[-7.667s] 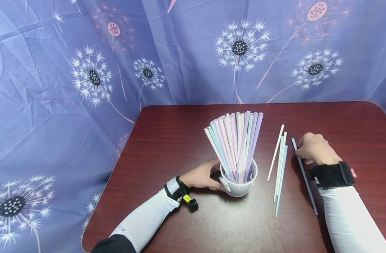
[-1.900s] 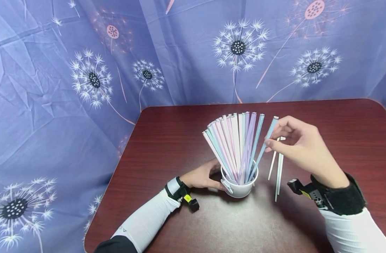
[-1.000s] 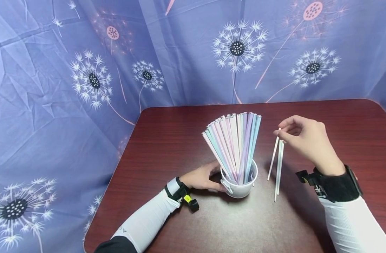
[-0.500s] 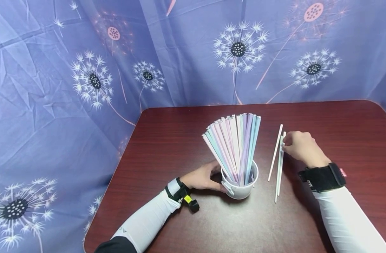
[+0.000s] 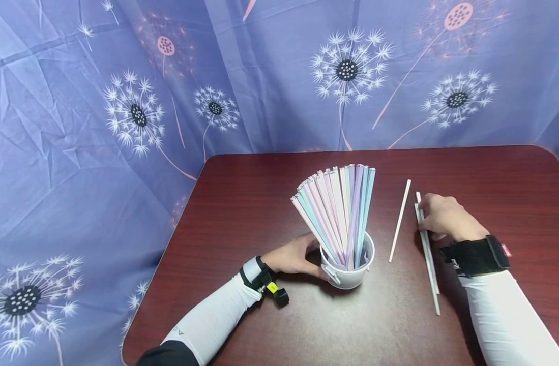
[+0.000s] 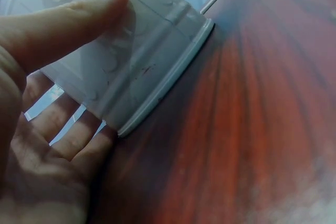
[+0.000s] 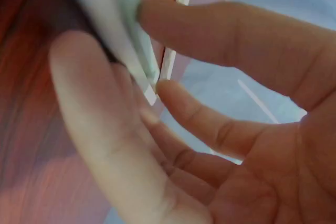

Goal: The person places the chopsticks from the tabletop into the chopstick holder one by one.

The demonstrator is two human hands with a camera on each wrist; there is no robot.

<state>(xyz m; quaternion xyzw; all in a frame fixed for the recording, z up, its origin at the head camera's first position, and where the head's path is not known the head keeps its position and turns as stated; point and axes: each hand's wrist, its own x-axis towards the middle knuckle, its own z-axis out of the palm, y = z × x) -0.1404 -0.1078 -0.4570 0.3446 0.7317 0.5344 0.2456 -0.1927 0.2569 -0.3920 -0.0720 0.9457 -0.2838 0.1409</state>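
A small white bucket [image 5: 347, 280] full of pastel chopsticks [image 5: 336, 213], fanned out with their thick ends up, stands on the table. My left hand [image 5: 292, 256] holds it from the left; in the left wrist view the thumb [image 6: 68, 27] lies across its wall and the fingers curl behind. To the right, my right hand [image 5: 450, 216] grips two chopsticks near their upper ends, a pale green one [image 5: 428, 269] and a white one [image 5: 436, 282] lying close alongside. In the right wrist view this blurred pair [image 7: 123, 19] passes between thumb and finger.
One white chopstick [image 5: 400, 221] lies alone between the bucket and my right hand. The dark red table [image 5: 242, 193] ends at a blue dandelion-print cloth [image 5: 279, 76] behind and on the left.
A blue chopstick went into the bucket, and my right hand let go and came back down. Since half a second ago it has shifted the green and white chopsticks right. My left hand stays put.
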